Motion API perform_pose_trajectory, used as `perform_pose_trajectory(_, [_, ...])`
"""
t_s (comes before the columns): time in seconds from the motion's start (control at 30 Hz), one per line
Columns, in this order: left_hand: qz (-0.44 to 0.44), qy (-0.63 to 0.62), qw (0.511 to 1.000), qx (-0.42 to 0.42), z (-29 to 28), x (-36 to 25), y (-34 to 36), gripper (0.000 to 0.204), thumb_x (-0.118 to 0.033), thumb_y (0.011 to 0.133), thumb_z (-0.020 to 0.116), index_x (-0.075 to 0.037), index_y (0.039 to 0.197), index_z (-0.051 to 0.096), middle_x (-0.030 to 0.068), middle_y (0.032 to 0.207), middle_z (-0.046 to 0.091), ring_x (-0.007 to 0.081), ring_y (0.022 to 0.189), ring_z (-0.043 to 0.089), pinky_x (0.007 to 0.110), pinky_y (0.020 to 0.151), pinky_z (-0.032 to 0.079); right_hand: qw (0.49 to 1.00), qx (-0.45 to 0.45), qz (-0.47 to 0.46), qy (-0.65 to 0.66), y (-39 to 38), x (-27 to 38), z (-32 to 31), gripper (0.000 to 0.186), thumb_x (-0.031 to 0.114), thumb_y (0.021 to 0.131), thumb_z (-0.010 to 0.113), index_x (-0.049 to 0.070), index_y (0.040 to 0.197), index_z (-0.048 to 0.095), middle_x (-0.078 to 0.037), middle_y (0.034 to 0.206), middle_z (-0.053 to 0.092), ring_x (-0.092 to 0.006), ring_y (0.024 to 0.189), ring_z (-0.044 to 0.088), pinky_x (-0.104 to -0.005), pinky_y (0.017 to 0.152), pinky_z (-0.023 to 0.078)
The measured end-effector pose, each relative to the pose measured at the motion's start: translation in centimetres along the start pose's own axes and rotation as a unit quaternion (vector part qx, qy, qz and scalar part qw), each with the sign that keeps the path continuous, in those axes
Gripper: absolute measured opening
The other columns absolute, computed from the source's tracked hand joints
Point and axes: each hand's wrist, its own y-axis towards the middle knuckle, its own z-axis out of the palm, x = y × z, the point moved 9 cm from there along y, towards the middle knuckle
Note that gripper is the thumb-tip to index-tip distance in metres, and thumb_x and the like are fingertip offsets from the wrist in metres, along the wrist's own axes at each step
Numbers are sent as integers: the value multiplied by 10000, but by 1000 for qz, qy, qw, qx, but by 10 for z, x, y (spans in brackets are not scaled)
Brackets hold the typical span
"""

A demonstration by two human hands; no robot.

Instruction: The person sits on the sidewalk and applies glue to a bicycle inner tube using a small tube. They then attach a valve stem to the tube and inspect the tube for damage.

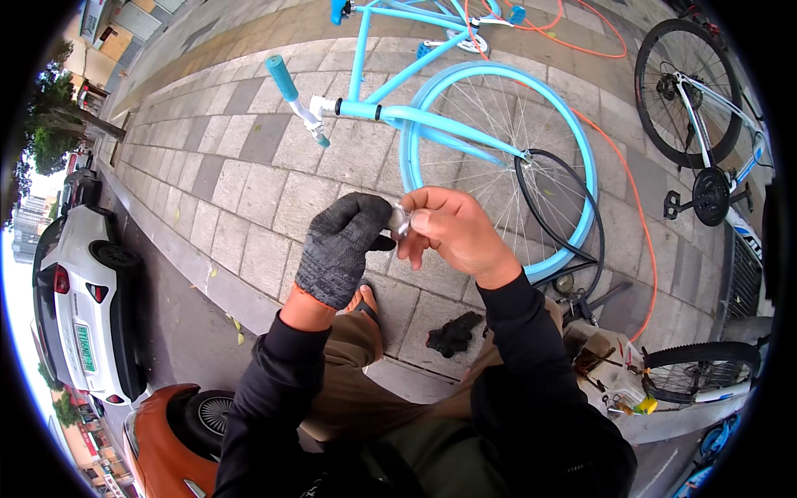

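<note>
In front of me, a small shiny, clear or silvery piece [400, 220] is pinched between the fingertips of both hands; its kind is too small to make out. My left hand [340, 249] wears a dark grey knit glove with an orange cuff edge. My right hand [457, 236] is bare, its thumb and forefinger closed on the piece. Just beyond lies a light blue bicycle [390, 114] on its side, with a blue-rimmed wheel [587, 141]. A black tube or hose [599, 217] loops over that wheel. On the paving near my feet rests a crumpled black glove [454, 334].
An orange hose [645, 224] snakes along the paving at right. A pale container of tools [610, 353] stands near my right knee, beside a bicycle tyre [706, 353]. A white bicycle [706, 158] lies far right. A white car [83, 290] and an orange car [158, 432] are parked left.
</note>
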Motion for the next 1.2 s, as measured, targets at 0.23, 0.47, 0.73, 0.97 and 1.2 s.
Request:
perform_pose_trajectory(0.23, [46, -4, 996, -74, 1, 0, 5, 255, -275, 1094, 594, -47, 1167, 681, 49, 1051, 683, 168, 934, 660, 330, 792, 575, 993, -82, -65, 52, 4, -19, -10, 275, 192, 1027, 692, -34, 1177, 650, -106, 927, 717, -205, 741, 743, -337, 618, 605])
perform_pose_trajectory(0.47, [109, 88, 988, -72, 8, 2, 8, 257, -237, 1118, 568, -23, 1208, 677, 45, 1089, 691, 141, 981, 646, 313, 863, 558, 961, -23, -37, 272, -1, -19, 4, 179, 183, 1066, 597, 19, 1008, 636, -96, 852, 714, -225, 632, 723, -350, 510, 572])
perform_pose_trajectory(0.73, [-11, -137, 990, 25, 46, 22, 29, 386, -418, 1126, 497, -83, 1235, 656, 85, 1162, 710, 226, 1020, 682, 382, 868, 528, 973, -117, -153, 124, -35, 48, -74, 203, 179, 1050, 625, -10, 990, 666, -108, 835, 728, -214, 634, 732, -355, 541, 609])
perform_pose_trajectory(0.97, [-7, -7, 994, 106, 83, 38, 31, 438, -431, 1117, 522, -40, 1252, 666, 96, 1128, 718, 211, 944, 713, 361, 811, 571, 846, -511, -134, 77, -279, 65, -357, 119, 191, 1011, 622, 73, 1022, 628, -18, 826, 619, -199, 782, 646, -354, 719, 551])
perform_pose_trajectory(1.2, [5, 131, 971, 202, 143, 64, 21, 425, -391, 1113, 550, 5, 1222, 658, 111, 1087, 715, 218, 921, 732, 352, 778, 604, 720, -683, -122, -6, -356, -62, -445, 279, 184, 964, 630, -86, 918, 679, -172, 816, 688, -281, 720, 712, -398, 697, 623])
